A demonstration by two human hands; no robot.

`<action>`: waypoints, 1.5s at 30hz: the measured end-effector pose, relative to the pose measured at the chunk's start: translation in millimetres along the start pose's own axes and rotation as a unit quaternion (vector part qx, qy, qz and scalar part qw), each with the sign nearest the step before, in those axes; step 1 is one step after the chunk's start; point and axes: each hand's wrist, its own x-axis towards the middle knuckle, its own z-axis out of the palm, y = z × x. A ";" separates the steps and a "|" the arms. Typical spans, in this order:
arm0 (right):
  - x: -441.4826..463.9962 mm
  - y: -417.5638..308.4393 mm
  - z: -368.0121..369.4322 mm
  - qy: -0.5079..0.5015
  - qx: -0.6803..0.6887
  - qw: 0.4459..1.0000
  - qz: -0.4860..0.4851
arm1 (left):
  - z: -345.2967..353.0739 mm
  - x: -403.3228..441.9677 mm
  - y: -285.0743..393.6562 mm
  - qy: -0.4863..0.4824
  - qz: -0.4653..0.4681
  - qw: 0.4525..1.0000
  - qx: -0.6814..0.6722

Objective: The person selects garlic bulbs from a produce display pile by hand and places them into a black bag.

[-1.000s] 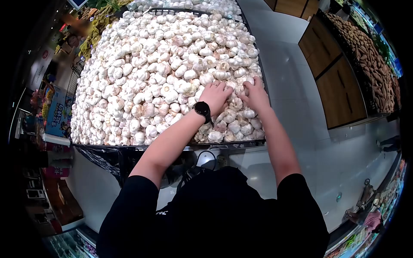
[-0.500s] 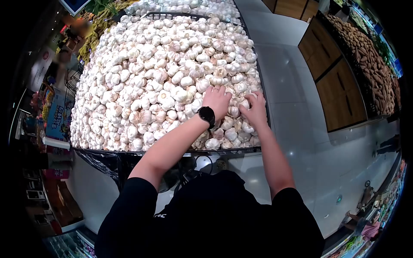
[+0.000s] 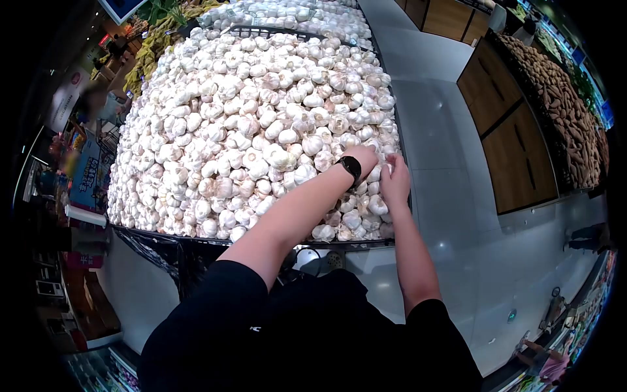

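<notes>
A large heap of garlic bulbs (image 3: 241, 124) fills the display bin in front of me. My left hand (image 3: 363, 157), with a black watch (image 3: 351, 168) on its wrist, lies on the heap near its right side. Its fingers point right toward the other hand and are bent out of sight, so what they hold is hidden. My right hand (image 3: 396, 184) is at the bin's right edge. Its thumb and fingers are curled at a pale garlic bulb, partly covered by the hand. The two hands are close together, with a small gap between them.
A black rim (image 3: 313, 245) borders the heap's near side. Packed garlic (image 3: 294, 19) lies beyond a black divider. Across the grey floor (image 3: 441, 163) on the right stands a wooden stand (image 3: 516, 144) heaped with brown root vegetables (image 3: 565, 108). People are in the distance on both sides.
My left hand has moved right and slightly down, toward my right hand, and its fingers have gone out of sight. My right hand has shifted slightly down and turned, its fingers drawn closer together.
</notes>
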 end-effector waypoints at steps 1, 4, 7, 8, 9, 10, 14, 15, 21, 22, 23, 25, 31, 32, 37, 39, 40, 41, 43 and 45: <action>-0.3 1.3 -1.2 -0.001 0.001 1.000 0.000 | 3.6 2.8 2.0 -0.001 -0.001 1.000 0.000; -1.2 2.8 -8.0 -0.007 -0.023 1.000 -0.010 | 11.0 5.3 16.6 0.031 -0.126 0.992 -0.013; -7.1 7.3 -10.7 -0.015 -0.015 1.000 -0.003 | 0.2 1.5 5.1 -0.032 -0.040 0.998 0.019; -9.1 4.5 -13.4 -0.018 0.002 1.000 -0.001 | -2.3 5.7 0.3 -0.072 -0.027 0.997 0.031; -7.9 1.5 -15.2 -0.020 0.019 1.000 -0.002 | -2.6 6.1 0.5 -0.072 -0.024 0.997 0.035; -7.6 3.4 -15.4 -0.015 0.020 1.000 -0.002 | -3.1 6.8 1.5 -0.064 -0.038 0.997 0.028; -13.9 20.4 -23.4 0.005 0.035 0.999 -0.015 | -6.3 18.5 -6.5 -0.053 -0.042 0.998 0.013; -16.2 23.7 -26.6 0.007 0.031 0.999 0.002 | -10.0 19.5 -7.6 -0.050 -0.048 0.998 0.000; -14.7 29.3 -42.4 0.009 0.130 0.989 0.075 | -6.0 8.5 -10.4 0.022 0.034 0.999 0.009; -8.9 29.6 -44.5 0.009 0.130 0.988 0.078 | -3.8 3.6 -10.3 0.035 0.026 0.999 -0.001; -1.1 31.0 -46.5 0.019 0.102 0.994 0.045 | -0.9 0.0 -10.9 0.048 0.017 0.999 -0.012; 11.7 26.8 -49.9 0.023 0.073 0.997 0.015 | 11.3 -0.7 -17.2 0.095 0.008 0.994 -0.056; 60.7 -10.0 -40.8 -0.259 0.003 0.965 -0.029 | -14.3 -24.9 -21.2 0.232 -0.106 0.935 -0.248; 63.6 -8.1 -32.4 -0.277 -0.093 0.951 -0.098 | -24.1 -36.4 -21.1 0.248 -0.127 0.908 -0.314; 74.8 -31.3 -17.4 -0.317 -0.271 0.890 -0.183 | -62.9 -126.8 -30.7 0.348 -0.153 0.787 -0.486; 78.4 -28.0 -13.3 -0.319 -0.286 0.878 -0.215 | -80.6 -184.2 -30.5 0.389 -0.193 0.771 -0.466; 79.1 -29.2 -14.8 -0.341 -0.254 0.883 -0.200 | -82.4 -216.1 -34.1 0.404 -0.214 0.771 -0.443; 78.9 -30.5 -15.3 -0.364 -0.221 0.886 -0.185 | -80.3 -249.3 -36.5 0.422 -0.241 0.751 -0.448; 80.2 -27.7 -13.2 -0.392 -0.187 0.883 -0.176 | -65.1 -319.4 -46.2 0.471 -0.273 0.715 -0.440; 83.4 -19.1 -12.1 -0.385 -0.184 0.871 -0.242 | -38.8 -397.8 -57.9 0.495 -0.387 0.640 -0.442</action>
